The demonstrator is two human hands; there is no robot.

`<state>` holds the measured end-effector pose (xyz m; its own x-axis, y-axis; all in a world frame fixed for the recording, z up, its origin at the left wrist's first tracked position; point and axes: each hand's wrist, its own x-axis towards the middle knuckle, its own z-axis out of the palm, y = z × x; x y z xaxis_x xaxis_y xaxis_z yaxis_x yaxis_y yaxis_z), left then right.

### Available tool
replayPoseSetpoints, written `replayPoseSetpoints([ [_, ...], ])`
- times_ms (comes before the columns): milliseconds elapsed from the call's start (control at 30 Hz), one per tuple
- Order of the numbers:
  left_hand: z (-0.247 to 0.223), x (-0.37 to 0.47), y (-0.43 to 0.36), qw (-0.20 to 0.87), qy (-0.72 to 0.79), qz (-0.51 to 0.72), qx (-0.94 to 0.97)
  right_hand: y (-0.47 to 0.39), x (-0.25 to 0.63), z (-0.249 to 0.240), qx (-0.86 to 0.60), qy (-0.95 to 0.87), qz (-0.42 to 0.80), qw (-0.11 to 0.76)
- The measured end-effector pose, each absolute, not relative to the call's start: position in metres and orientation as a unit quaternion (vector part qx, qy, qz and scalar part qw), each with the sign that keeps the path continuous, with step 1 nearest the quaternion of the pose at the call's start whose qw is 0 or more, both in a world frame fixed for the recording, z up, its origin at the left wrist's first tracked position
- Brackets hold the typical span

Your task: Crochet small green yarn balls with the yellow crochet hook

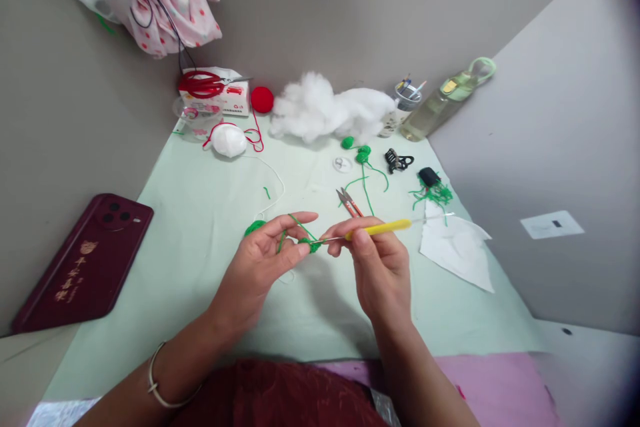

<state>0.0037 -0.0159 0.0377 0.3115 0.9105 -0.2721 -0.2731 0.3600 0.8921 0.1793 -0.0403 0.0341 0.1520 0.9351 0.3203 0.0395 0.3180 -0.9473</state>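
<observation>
My right hand (383, 267) is closed round the yellow handle of a crochet hook (385, 228), its metal shaft pointing left. The hook's tip meets a small green crochet piece (311, 245), pinched between the thumb and fingers of my left hand (257, 263). Green yarn runs over my raised left index finger down to the piece. Just behind my left hand lies a green yarn ball (255, 227), partly hidden by the fingers. Thread snips (349, 201) with orange handles rest beyond my right fingertips.
White stuffing (325, 110) lies along the back wall, beside a red yarn ball (262, 99). A white yarn ball (229, 140) and red scissors (203, 85) are back left. A bottle (445, 103), a hair claw (398, 160) and white paper (457, 250) are right; a phone (85, 263) leans left.
</observation>
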Motion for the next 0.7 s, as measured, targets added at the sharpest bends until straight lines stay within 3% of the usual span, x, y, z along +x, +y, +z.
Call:
replayPoseSetpoints([
  [333, 0.042, 0.009, -0.020, 0.636, 0.472, 0.453, 0.409, -0.053, 0.168, 0.031, -0.422, -0.726, 0.052, 0.541],
  [600, 0.041, 0.012, -0.022, 0.673, 0.443, 0.446, 0.389, -0.052, 0.167, 0.024, -0.422, -0.698, 0.096, 0.571],
  [700, 0.038, 0.012, -0.023, 0.691, 0.429, 0.449, 0.369, -0.054, 0.167, 0.017, -0.441, -0.727, 0.028, 0.525],
])
